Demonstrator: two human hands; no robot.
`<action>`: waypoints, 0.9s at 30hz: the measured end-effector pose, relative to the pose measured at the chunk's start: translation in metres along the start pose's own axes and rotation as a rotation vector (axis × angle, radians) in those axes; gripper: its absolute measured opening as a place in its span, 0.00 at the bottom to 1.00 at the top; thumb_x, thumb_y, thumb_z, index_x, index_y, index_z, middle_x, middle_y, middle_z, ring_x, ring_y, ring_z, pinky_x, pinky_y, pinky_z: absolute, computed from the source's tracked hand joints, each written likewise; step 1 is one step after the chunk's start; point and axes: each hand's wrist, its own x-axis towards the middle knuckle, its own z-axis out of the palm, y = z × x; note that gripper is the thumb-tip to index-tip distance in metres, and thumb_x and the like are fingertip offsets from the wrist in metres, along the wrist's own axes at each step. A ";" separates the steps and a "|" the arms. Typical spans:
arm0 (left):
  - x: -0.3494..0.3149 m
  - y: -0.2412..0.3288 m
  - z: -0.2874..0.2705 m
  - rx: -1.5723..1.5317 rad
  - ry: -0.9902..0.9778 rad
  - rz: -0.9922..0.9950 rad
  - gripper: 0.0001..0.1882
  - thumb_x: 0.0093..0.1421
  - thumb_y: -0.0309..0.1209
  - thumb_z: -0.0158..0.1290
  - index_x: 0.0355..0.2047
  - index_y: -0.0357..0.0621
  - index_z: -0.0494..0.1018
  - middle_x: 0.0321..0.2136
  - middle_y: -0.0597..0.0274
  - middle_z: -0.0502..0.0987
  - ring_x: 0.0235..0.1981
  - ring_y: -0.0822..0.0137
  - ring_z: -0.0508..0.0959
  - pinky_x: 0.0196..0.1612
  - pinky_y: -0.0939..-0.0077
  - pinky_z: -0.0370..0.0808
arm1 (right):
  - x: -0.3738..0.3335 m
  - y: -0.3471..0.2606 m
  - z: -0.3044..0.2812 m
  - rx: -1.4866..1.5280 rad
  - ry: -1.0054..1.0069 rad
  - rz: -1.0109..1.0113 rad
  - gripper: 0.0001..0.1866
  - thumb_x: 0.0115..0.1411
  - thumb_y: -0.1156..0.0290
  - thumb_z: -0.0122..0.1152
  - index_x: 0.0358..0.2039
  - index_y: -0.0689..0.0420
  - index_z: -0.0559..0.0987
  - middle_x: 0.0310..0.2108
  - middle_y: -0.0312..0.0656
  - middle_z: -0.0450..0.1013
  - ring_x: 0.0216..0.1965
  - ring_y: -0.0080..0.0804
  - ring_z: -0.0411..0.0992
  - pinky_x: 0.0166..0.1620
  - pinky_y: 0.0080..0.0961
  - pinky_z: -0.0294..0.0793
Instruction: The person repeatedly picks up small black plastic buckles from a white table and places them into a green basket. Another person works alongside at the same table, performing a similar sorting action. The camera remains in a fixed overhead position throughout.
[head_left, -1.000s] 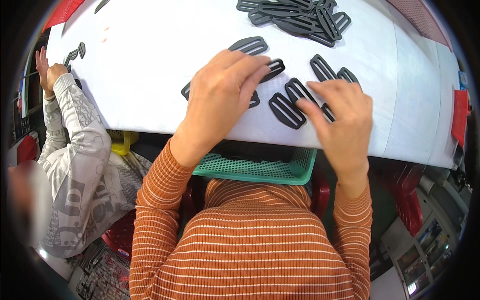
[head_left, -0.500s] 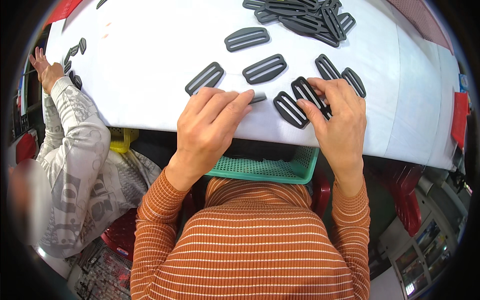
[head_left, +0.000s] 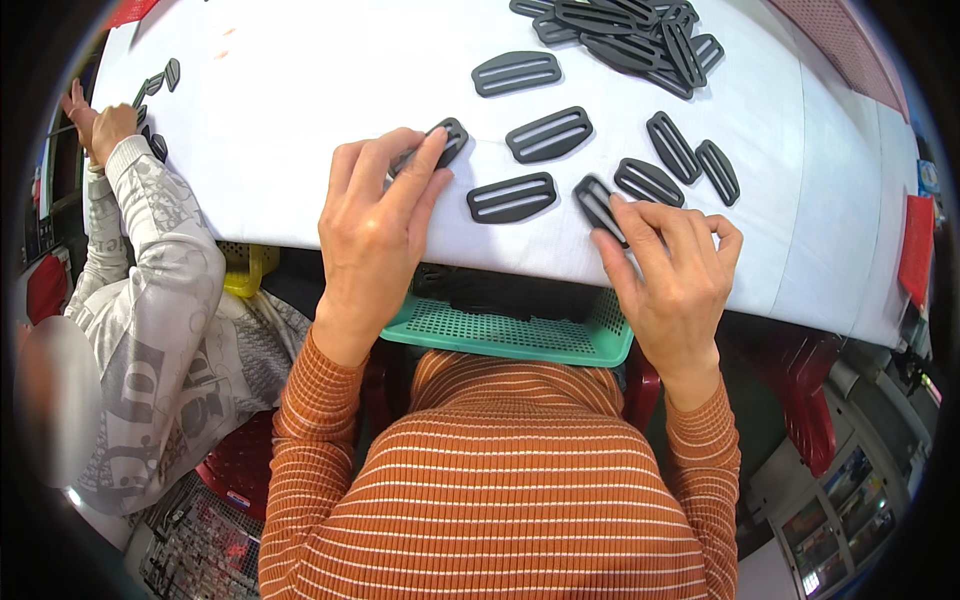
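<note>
Head view shows my left hand (head_left: 375, 225) pinching a dark slotted plastic buckle (head_left: 437, 143) at its fingertips on the white table (head_left: 300, 120), while my right hand (head_left: 672, 270) grips another buckle (head_left: 598, 205) by its near end. Between the hands lies one loose buckle (head_left: 512, 197); a few more sit singly just beyond my right fingers, and a heap (head_left: 625, 30) waits well beyond them, so I judge most pieces are yet to be handled. Both forearms reach up from the lower edge, wrists over a green mesh basket (head_left: 510, 335). A co-worker's sleeve (head_left: 160, 250) lies far left.
</note>
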 end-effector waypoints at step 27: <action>0.001 -0.027 -0.004 -0.143 0.015 -0.229 0.13 0.63 0.19 0.55 0.46 0.42 0.82 0.47 0.58 0.79 0.48 0.64 0.78 0.48 0.73 0.75 | -0.020 0.056 -0.019 0.201 0.131 0.410 0.12 0.54 0.77 0.70 0.40 0.59 0.85 0.36 0.43 0.79 0.40 0.39 0.75 0.43 0.33 0.73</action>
